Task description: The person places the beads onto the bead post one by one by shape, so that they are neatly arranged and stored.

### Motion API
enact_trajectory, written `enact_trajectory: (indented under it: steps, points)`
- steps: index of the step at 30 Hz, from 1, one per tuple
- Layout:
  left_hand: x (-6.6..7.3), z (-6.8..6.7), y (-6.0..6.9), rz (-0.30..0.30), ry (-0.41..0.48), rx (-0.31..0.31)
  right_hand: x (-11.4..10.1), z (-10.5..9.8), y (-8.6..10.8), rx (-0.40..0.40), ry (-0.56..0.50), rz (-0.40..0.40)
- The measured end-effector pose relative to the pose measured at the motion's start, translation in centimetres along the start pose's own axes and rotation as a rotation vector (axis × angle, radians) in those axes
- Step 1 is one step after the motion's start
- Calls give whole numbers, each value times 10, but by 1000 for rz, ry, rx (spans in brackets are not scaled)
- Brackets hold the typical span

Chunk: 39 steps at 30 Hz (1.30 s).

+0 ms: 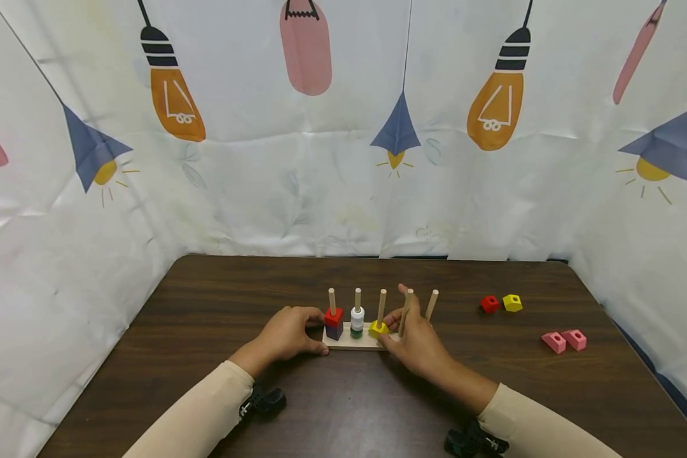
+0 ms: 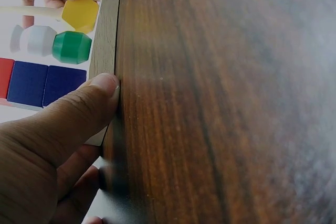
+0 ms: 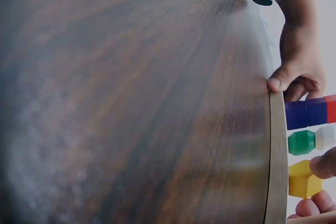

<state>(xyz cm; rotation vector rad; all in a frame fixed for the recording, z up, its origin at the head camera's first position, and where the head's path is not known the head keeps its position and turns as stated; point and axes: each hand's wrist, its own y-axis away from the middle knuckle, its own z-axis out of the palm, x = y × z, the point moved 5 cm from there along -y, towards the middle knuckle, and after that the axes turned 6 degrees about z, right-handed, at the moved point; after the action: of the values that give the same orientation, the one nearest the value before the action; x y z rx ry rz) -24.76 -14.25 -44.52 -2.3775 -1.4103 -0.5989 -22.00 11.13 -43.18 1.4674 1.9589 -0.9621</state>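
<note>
A pale wooden peg stand (image 1: pixel 352 344) with several upright pegs lies across the table. My left hand (image 1: pixel 289 334) grips its left end, thumb on the front edge and fingers behind. On the leftmost peg, a red block (image 1: pixel 333 317) tops dark blue blocks (image 2: pixel 47 84). White beads (image 1: pixel 357 317) sit over a green bead (image 2: pixel 72 47) on the second peg. My right hand (image 1: pixel 418 342) pinches a yellow block (image 3: pixel 305 180) low on the third peg, near the base. The two pegs to the right hold no blocks; the hand partly covers one.
At the right of the brown table (image 1: pixel 366 413) lie a loose red block (image 1: pixel 489 304), a yellow block (image 1: pixel 512 303) and two pink blocks (image 1: pixel 575 340), all with holes. A white printed curtain (image 1: pixel 320 191) hangs behind and beside the table.
</note>
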Motion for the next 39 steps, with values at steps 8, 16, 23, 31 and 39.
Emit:
enact_trajectory:
  steps: [8,16,23,31,39]
  points:
    - [1,-1,1,6,-3,-3,3,-5,7,-141,33,-1]
    - [1,-1,1,9,6,-1,7,-20,24,-313,168,-33]
    - [1,-1,1,9,6,-5,17,-37,36,-381,219,-80]
    - [0,-1,1,12,-4,-4,31,-58,43,-358,246,-200]
    - [0,-1,1,12,12,7,49,-80,40,-287,298,-196]
